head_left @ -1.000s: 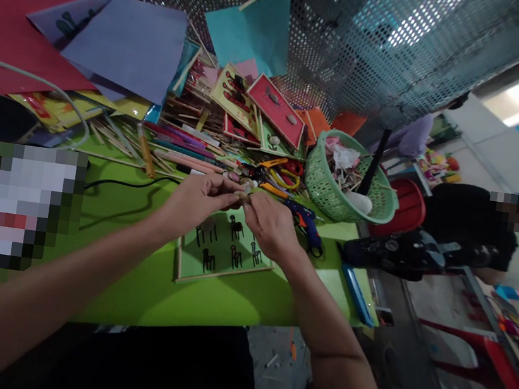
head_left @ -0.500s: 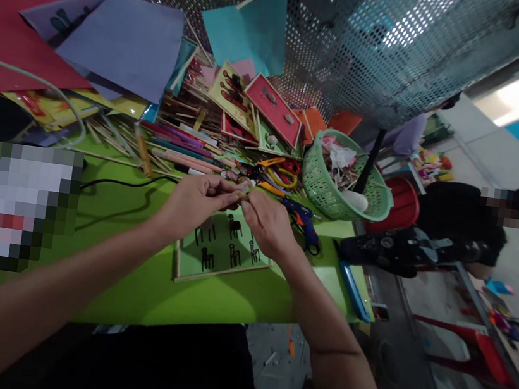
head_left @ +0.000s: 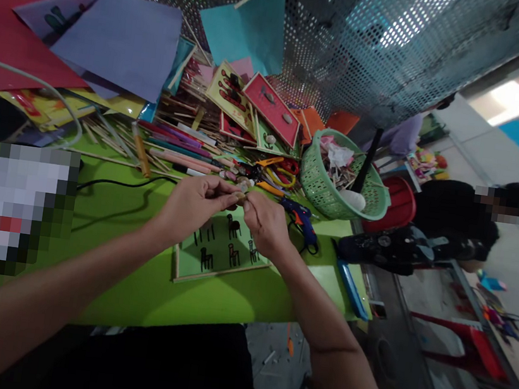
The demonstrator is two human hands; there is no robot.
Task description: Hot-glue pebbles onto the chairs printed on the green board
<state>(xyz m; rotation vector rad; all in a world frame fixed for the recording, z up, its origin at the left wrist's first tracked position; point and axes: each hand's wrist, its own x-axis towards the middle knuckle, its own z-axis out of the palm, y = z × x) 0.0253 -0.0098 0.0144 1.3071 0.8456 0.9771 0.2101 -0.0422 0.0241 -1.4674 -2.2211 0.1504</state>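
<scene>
1. The left hand (head_left: pixel 193 206) and the right hand (head_left: pixel 265 224) are meeting fingertip to fingertip above the green picture board (head_left: pixel 218 250), pinching a small pale piece (head_left: pixel 241 196) between them.
2. The step in hand looks to be fine work on that piece, turning or fitting it, while it is hovering just over the far edge of the board with its little chair figures.
3. The left fingers (head_left: pixel 227 200) are drawn nearly shut around the piece; the right fingers (head_left: pixel 251 206) are likewise closing tight on its other end. What the piece is, I cannot tell: it is too small.
4. Any next move is calling for a steady pinch and small, careful motions, since the piece is tiny.
5. The board is lying flat on the green bench (head_left: pixel 143 281). Just beyond the hands, scissors (head_left: pixel 278 175) and pencils (head_left: pixel 180 146) are lying, a glue gun (head_left: pixel 301 219) beside the right hand, and a green basket (head_left: pixel 343 177) further right.
</scene>
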